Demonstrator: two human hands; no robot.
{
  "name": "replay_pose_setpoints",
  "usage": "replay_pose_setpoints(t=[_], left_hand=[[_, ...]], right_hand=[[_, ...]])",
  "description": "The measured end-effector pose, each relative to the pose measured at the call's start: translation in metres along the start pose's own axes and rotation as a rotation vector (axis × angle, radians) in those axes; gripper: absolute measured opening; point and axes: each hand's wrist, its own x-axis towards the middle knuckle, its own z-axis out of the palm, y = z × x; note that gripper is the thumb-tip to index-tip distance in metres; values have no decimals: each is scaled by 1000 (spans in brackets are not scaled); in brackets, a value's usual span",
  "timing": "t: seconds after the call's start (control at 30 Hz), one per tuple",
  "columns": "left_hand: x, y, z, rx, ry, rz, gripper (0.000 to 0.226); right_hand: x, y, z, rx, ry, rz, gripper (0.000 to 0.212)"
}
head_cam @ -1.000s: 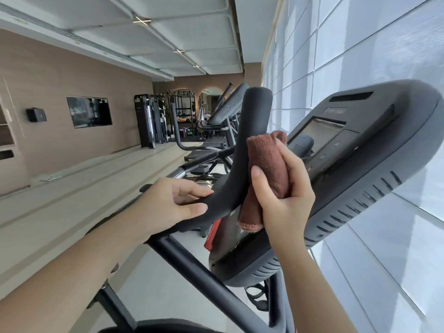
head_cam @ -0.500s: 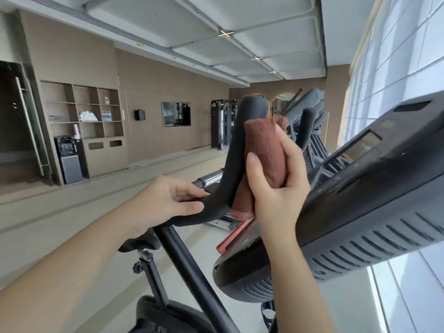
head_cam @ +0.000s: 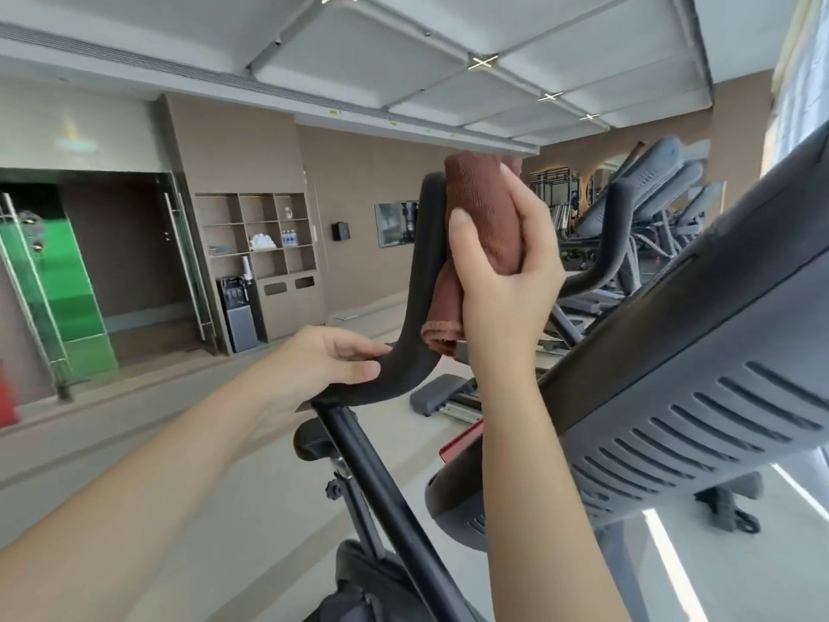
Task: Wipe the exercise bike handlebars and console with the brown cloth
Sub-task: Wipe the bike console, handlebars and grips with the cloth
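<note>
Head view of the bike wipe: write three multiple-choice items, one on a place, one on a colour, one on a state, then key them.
1. Where is the left hand?
A. on the handlebar's lower bend
B. on the console
C. on the seat

2. What colour is the cloth?
A. white
B. brown
C. blue

3. How is the cloth held?
A. spread flat
B. hanging loose from the bar
C. bunched in the right hand

Key: 1 A, its fingers wrap the handlebar low down; 2 B, it is plainly reddish brown; 3 C, the grip closes on folded cloth against the upright.
</note>
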Motion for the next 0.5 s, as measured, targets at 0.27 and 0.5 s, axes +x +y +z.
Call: replay_pose_setpoints(t=[0.27, 0.5], left_hand=[[-1, -2, 2, -35, -21, 1, 19], [6, -16, -3, -9, 12, 49, 26]], right_hand=[[-68, 43, -1, 17, 163, -98, 39], [-114, 80, 28, 122, 522, -128, 41]])
